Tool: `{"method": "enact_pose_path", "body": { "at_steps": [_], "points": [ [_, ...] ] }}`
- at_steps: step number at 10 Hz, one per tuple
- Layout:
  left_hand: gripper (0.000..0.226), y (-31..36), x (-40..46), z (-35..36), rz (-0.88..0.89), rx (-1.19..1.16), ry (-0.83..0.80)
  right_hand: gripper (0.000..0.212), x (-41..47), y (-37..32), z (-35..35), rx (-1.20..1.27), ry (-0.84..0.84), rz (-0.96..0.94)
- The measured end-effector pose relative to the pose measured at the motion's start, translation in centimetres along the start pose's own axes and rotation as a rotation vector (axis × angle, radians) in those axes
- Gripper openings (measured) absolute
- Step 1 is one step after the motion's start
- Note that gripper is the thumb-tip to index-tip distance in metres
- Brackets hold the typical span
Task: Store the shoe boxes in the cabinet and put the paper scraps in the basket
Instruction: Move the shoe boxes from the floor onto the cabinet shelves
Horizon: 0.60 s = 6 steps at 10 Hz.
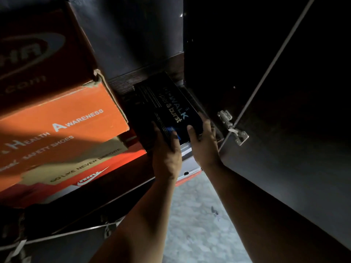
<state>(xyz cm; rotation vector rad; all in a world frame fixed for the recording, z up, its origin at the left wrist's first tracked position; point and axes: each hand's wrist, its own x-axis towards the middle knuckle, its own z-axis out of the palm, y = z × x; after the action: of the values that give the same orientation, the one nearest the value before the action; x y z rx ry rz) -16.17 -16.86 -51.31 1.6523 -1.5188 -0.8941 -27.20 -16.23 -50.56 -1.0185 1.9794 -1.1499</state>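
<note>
At the far left an orange shoe box (62,118), printed with white safety-shoe lettering, sits on a tan and red shoe box (79,173) with a swoosh logo, both stacked inside the dark cabinet (133,35), whose lower shelf edge (106,198) runs beneath them. Just right of that stack a black shoe box (167,103) with pale "WALK" and "burst" lettering lies tilted, its far end pushed into the cabinet opening and its near end held between both hands. The left hand (167,154) grips the near left corner of the black shoe box, with the thumb on the lid near a blue patch and the fingers curled round the side, so it is clamped on the box. The right hand (204,141) holds the near right corner, its thumb pressed on top of the lid and its fingers wrapped round the right edge, likewise closed on the box. The two hands sit near each other but apart, with the box end between them. Below the hands a white and red box edge (190,168) shows partly; what it belongs to I cannot tell. Further right the open cabinet door (284,130) hangs, dark, with a metal hinge (232,128) close beside the right hand. Beneath the forearms lies the grey speckled floor (199,224).
</note>
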Motion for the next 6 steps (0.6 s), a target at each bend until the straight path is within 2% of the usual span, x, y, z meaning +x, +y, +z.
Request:
{"method": "enact_pose_path", "body": {
  "at_steps": [2,3,4,5,6],
  "points": [
    [0.073,-0.2,-1.6,-2.4,-0.189,-0.064,-0.1,0.068,-0.8,-2.3,-2.3,-0.177,-0.006,0.066],
    [0.075,-1.3,-6.9,-3.1,-0.251,0.037,-0.198,0.054,-5.2,-3.3,-5.8,-0.111,0.108,0.065],
    [0.064,-7.2,-10.0,0.2,-0.216,0.136,-0.319,0.038,-11.7,-0.5,-10.4,-0.105,0.119,0.182],
    [0.043,-4.6,-17.8,0.7,-0.168,0.359,-0.507,0.042,-19.2,4.7,-15.6,-0.088,0.148,0.35],
    [0.011,1.7,-28.9,2.5,-0.037,0.477,-0.796,0.043,-26.2,11.5,-21.7,-0.066,0.205,0.562]
  ]
}}
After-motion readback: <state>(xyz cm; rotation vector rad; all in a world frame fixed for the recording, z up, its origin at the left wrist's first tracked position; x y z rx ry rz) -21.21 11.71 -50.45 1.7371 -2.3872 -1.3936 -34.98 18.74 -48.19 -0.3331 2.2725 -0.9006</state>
